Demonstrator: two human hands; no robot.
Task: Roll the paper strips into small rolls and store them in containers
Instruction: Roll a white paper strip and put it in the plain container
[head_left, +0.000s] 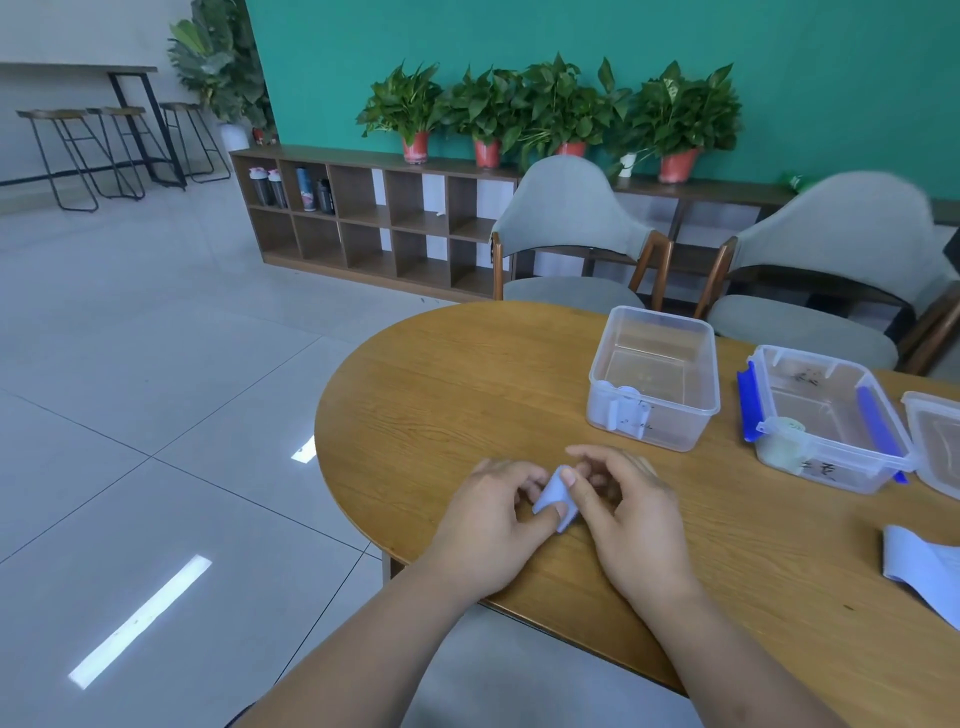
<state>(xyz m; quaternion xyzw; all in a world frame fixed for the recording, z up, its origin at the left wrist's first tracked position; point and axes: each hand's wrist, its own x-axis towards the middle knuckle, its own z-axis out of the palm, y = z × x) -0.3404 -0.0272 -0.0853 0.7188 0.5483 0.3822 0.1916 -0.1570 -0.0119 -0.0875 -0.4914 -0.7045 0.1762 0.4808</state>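
Rolling in progress: left hand (493, 512) and right hand (628, 509) both pinch the paper strip (555, 496) over the tabletop (467, 384); fingers (587, 454) should keep turns tight, edges aligned.

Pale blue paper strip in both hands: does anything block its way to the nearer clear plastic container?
Nothing visible does. Between the pale blue paper strip, pinched by the left hand and right hand, and the lidless clear plastic container, only bare wooden table shows.
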